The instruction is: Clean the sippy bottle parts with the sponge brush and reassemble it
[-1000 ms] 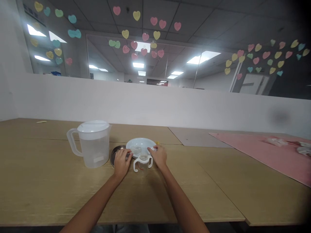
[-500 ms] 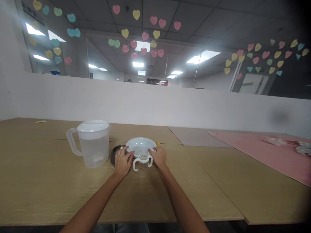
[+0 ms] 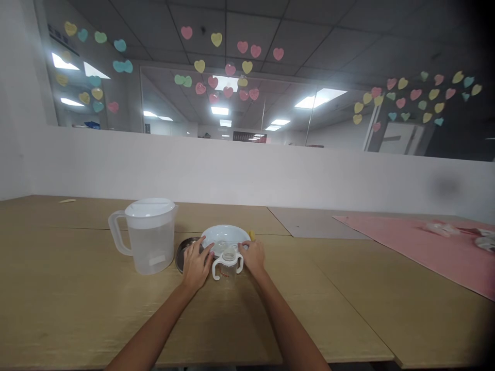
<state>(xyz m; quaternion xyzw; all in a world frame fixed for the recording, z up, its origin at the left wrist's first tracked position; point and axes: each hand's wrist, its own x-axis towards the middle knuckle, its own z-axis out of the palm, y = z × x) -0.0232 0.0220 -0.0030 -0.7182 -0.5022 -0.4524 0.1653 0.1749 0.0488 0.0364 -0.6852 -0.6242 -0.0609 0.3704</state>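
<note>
A clear baby bottle (image 3: 228, 269) with a white two-handled ring stands upright on the table, its mouth uncovered. Right behind it lies a white dish (image 3: 225, 231) with small clear pieces (image 3: 220, 246) in its near part. My left hand (image 3: 196, 264) is left of the bottle, fingers apart, over the edge of a round metal dish (image 3: 181, 255) that it partly hides. On the other side, my right hand (image 3: 253, 256) has its thumb and fingers drawn together at the white dish's right near rim. What those fingers hold is too small to make out.
A lidded translucent pitcher (image 3: 151, 242) stands to the left, its handle pointing left. Something yellow (image 3: 252, 235) shows behind my right hand. A pink cloth (image 3: 417, 247) with clear plastic items covers the far right. A white wall (image 3: 240, 172) bounds the table's back.
The view has tilted up slightly, so everything sits lower. Both hands stay beside the bottle, with only slight finger movement.
</note>
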